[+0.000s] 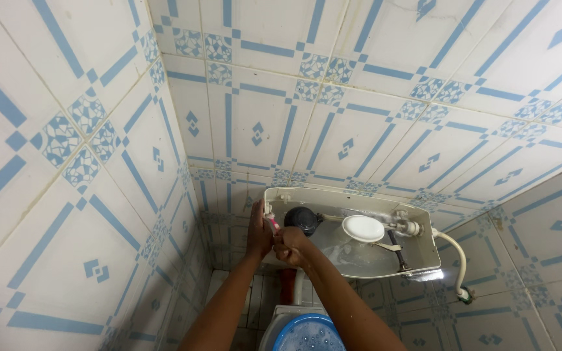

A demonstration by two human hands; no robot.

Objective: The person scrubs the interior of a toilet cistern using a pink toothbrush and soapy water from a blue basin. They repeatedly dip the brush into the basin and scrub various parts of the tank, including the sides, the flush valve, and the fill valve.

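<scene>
An open toilet cistern (424, 260) without its lid hangs on the tiled back wall; inside are a black fill valve (305, 218), a white round float cap (363, 228) and metal fittings (406, 227). My left hand (259, 231) rests on the cistern's left rim, fingers up, with a small pink thing (272, 223) against it. My right hand (290, 244) is closed just beside it at the front left edge, touching the left hand. Which hand grips the pink thing I cannot make out.
Blue-and-white patterned tiles cover the left wall (66, 195) and back wall (372, 97). A white hose (458, 257) runs from the cistern's right side down to a wall valve (466, 294). A blue round container (308, 333) sits below, near my arms.
</scene>
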